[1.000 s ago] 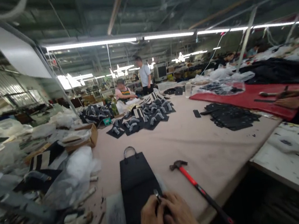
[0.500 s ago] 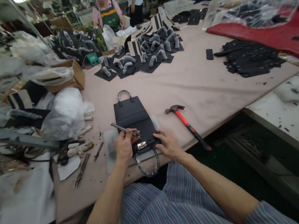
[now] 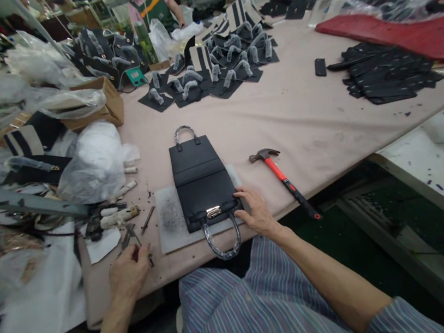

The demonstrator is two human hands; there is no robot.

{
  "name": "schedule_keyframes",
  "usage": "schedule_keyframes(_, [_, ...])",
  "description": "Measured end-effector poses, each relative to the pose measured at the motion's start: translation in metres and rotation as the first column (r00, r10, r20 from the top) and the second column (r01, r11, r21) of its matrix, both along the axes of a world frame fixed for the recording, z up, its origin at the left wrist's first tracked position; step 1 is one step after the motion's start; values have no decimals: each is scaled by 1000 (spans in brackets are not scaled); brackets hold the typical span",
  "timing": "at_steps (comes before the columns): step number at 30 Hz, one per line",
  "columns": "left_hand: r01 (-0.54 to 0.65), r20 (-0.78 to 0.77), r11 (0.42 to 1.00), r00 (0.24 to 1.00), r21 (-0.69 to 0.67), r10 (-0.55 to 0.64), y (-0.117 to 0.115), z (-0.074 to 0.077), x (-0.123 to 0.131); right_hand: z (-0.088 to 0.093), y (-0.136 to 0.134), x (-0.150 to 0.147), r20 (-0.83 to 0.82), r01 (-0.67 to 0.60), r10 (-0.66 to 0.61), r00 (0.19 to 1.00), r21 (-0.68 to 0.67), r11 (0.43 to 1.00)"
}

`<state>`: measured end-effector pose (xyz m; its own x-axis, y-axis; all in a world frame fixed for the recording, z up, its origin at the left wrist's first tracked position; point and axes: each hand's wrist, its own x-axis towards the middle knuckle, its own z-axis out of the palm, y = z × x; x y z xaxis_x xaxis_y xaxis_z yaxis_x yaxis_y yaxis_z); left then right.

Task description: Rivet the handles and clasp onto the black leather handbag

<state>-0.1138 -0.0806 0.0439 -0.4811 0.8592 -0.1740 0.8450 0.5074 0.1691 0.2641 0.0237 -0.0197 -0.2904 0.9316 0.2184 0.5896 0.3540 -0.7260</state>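
A black handbag panel piece lies flat, with a plastic-wrapped handle at each end and a shiny metal clasp near the front. Under it is a pale, speckled board. My right hand rests at the bag's right edge, its fingers stretched out and touching it. To the left of the board, my left hand is closed around a slim metal tool, partly hidden by the fingers. A thin metal rod lies just beyond that hand.
A claw hammer with a red and black handle lies right of the bag. Farther back are a pile of black bag pieces, a phone-like black object and stacked black strips. A cardboard box and plastic bags crowd the left. A co-worker stands across the table.
My left hand has moved from above the bag to the left and nearer me, carrying the metal tool down to the table tools. My right hand stays at the bag's edge.
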Motion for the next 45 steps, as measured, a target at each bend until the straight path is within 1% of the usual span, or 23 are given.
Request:
schedule_keyframes(2, [32,-95,991,994,-132,-45,-2,-6,1,-1,0,1,1,-6,6,1000,5,1000])
schedule_keyframes(4, [68,-145,975,984,-213,-101,0,-9,6,-1,0,2,3,-11,11,1000,6,1000])
schedule_keyframes(7, [106,-195,963,968,-247,-157,7,-9,12,-1,1,2,6,-14,14,1000,7,1000])
schedule_keyframes(11, [119,-217,949,958,-291,-186,15,-6,13,-1,0,2,9,-25,25,1000,29,999])
schedule_keyframes(16, [170,-189,954,957,-247,-219,27,-8,6,-11,1,3,-7,-5,5,1000,77,997])
schedule_keyframes(19, [151,-185,965,964,-213,-191,42,-8,3,-16,3,3,-12,-9,10,1000,87,996])
schedule_keyframes(21, [133,-213,980,963,-146,-163,51,-6,7,-14,3,3,-11,-14,15,1000,77,997])
schedule_keyframes(23, [136,-228,990,963,-30,-140,58,-2,16,-10,2,2,-5,-19,19,1000,58,998])
schedule_keyframes(25, [166,-160,983,975,82,-152,61,3,32,-5,2,1,7,-18,18,1000,37,999])
schedule_keyframes(27, [185,-26,971,983,150,-183,60,7,53,0,2,-1,24,-1,1,1000,24,1000])
schedule_keyframes(30, [166,155,966,968,196,-197,57,10,87,7,0,-3,75,31,-31,997,9,999])
schedule_keyframes(33, [118,304,975,937,189,-172,58,8,113,13,-3,-5,119,69,-69,991,2,998])
schedule_keyframes(35, [100,342,979,927,177,-156,59,7,123,17,-5,-6,130,102,-101,986,-3,995])
schedule_keyframes(38, [107,318,978,935,177,-160,57,5,129,21,-8,-8,145,122,-120,982,-5,992])
schedule_keyframes(40, [160,282,972,937,173,-205,52,5,129,26,-10,-9,205,104,-104,973,13,994])
schedule_keyframes(42, [276,183,946,934,171,-306,48,5,127,32,-10,-9,296,53,-63,953,43,998])
schedule_keyframes(44, [433,57,888,893,157,-446,47,5,125,39,-7,-12,376,-40,12,927,66,997])
schedule_keyframes(45, [517,10,845,852,137,-523,48,6,124,44,-4,-13,414,-99,61,908,69,993])
